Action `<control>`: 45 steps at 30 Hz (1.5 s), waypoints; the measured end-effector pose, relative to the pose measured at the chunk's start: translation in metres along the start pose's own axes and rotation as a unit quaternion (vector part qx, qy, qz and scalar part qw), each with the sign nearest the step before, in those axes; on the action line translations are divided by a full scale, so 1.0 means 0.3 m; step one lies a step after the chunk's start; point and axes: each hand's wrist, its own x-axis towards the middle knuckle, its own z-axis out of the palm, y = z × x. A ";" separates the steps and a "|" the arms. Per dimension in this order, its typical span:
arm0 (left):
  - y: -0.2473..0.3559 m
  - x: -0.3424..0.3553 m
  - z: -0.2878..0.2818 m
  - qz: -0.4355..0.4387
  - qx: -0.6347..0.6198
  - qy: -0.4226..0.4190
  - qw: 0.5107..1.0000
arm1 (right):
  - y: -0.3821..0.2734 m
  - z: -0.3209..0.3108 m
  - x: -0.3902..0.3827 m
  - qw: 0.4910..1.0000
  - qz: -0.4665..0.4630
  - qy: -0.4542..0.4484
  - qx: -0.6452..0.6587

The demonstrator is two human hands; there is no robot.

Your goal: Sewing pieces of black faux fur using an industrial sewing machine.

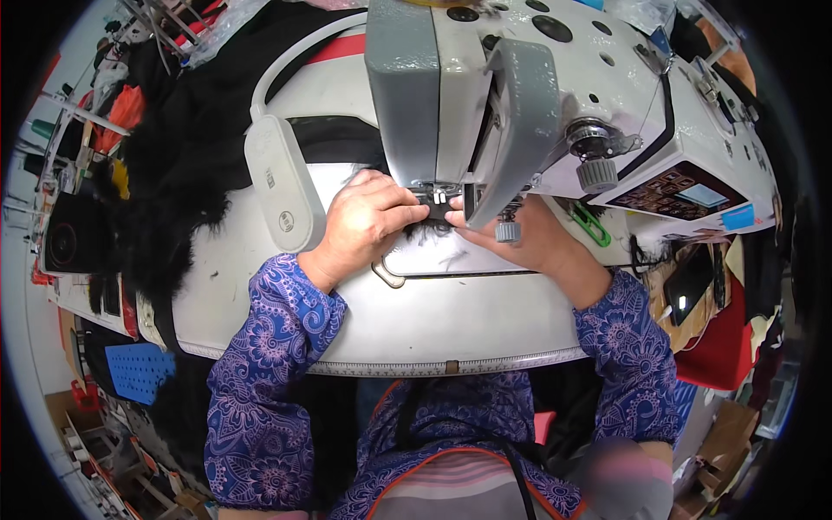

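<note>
My left hand has its fingers bent and pressed together on a small piece of black furry fabric at the presser foot of a white and grey sewing machine. From the other side, my right hand pinches at the same fabric, its fingers partly hidden behind the machine's front arm. A white lamp on a curved neck hangs just left of my left hand. Loose dark fluff lies on the plate below the fabric.
Black fur and cloth cover the table's left side. Green snips lie right of my right hand. A control box with a screen is on the machine. A blue perforated basket sits lower left, a red bin at right.
</note>
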 end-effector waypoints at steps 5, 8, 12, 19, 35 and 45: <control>-0.003 0.006 -0.003 -0.007 0.024 0.000 1.000 | 0.004 0.009 0.012 0.997 -0.025 0.017 -0.064; 0.001 0.012 -0.002 -0.013 0.035 0.002 0.999 | 0.017 -0.002 -0.002 0.995 0.039 -0.061 -0.073; 0.003 0.023 -0.001 -0.012 0.043 0.003 0.999 | 0.038 -0.001 -0.013 0.991 0.046 -0.083 -0.090; 0.012 0.030 -0.008 -0.033 0.030 -0.015 0.999 | 0.073 0.043 -0.018 0.994 0.049 -0.055 -0.075; -0.007 0.032 0.006 -0.037 0.050 0.002 0.998 | 0.040 -0.010 0.001 0.994 0.062 -0.073 -0.060; -0.008 0.016 -0.010 -0.049 0.077 -0.004 0.996 | 0.028 -0.017 0.001 0.993 0.077 -0.053 -0.079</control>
